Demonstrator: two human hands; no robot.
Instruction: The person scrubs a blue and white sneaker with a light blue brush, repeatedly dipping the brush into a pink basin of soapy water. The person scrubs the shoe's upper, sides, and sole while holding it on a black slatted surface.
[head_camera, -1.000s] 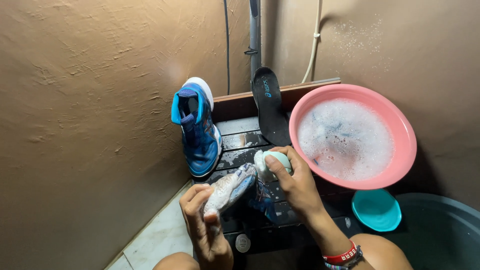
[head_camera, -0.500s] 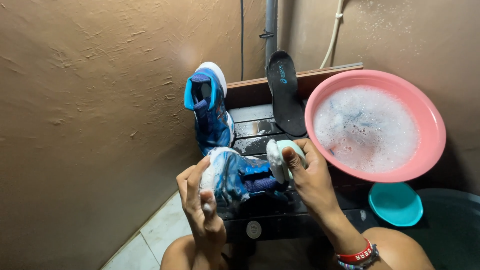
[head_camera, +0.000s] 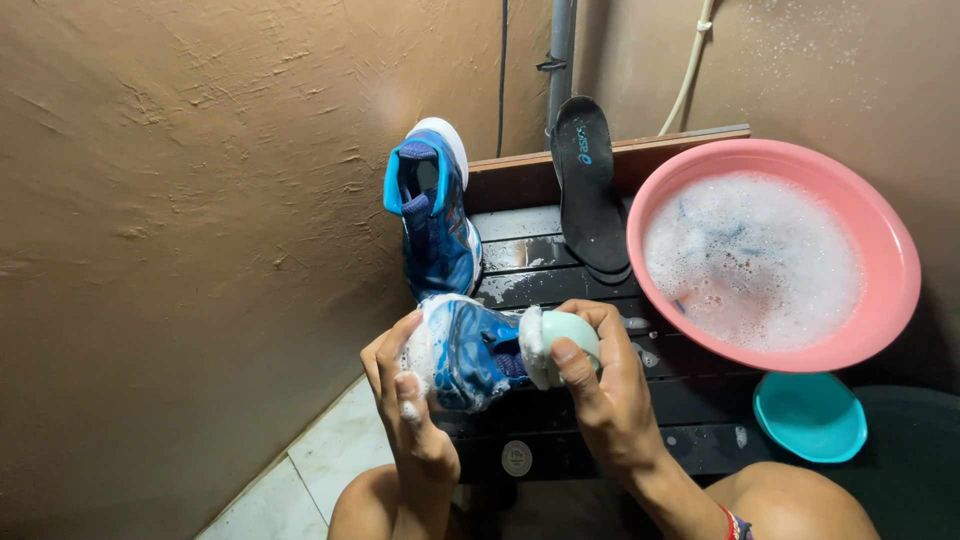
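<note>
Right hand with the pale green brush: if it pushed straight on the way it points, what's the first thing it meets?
The right hand points left, its brush already against the soapy blue shoe. Beyond that, probably the left hand gripping the shoe's far side.

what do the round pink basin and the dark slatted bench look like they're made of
Round pink basin: likely plastic, with a smooth, evenly coloured, thin moulded rim. Dark slatted bench: probably painted or stained wood, with flat planks, gaps between them and a wet sheen; it could be composite.
</note>
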